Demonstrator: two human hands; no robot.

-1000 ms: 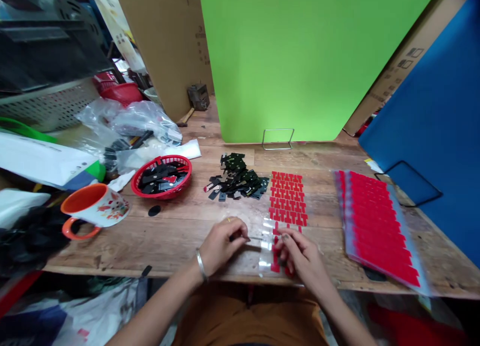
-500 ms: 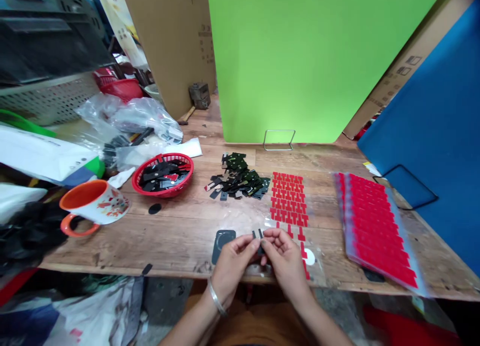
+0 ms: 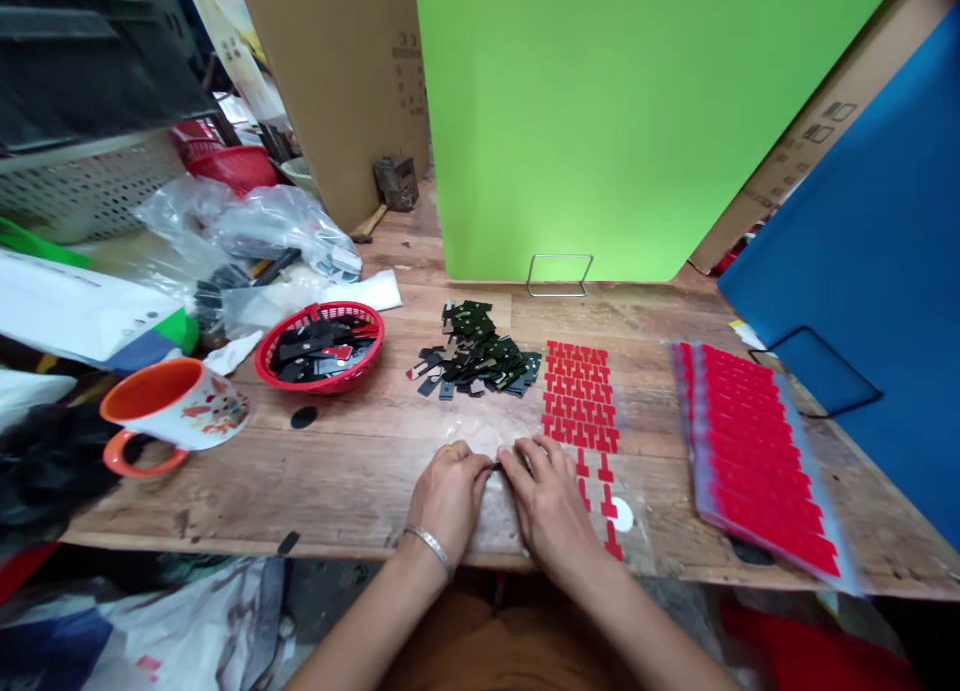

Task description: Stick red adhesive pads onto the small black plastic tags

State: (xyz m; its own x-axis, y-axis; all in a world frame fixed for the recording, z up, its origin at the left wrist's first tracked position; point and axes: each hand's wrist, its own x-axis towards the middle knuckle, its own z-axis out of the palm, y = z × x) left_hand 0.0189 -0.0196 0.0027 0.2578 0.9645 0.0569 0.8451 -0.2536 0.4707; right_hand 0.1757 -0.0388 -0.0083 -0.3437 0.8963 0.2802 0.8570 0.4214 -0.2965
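My left hand (image 3: 448, 499) is bent over the near part of the table, its thumb and forefinger closed at a small dark flat piece (image 3: 495, 464). From the other side my right hand (image 3: 551, 501) presses its fingertips on the same piece, most of which the fingers hide. A clear sheet lies under both hands, carrying rows of red T-shaped stickers (image 3: 579, 396) that run beside my right hand. Beyond my fingers lies a loose heap of black flat pieces (image 3: 487, 356), some with shiny parts.
A red basket (image 3: 266, 369) of black and red pieces and an orange-handled mug (image 3: 217, 411) stand to the left. Stacked red sticker sheets (image 3: 761, 451) lie at right. A green board (image 3: 652, 131) and a blue board (image 3: 862, 281) stand behind, with wire stands in front.
Both hands have turned palms down and lowered the dark piece onto the table, slightly leftward. My left hand now covers the black rounded pad that showed beside it.
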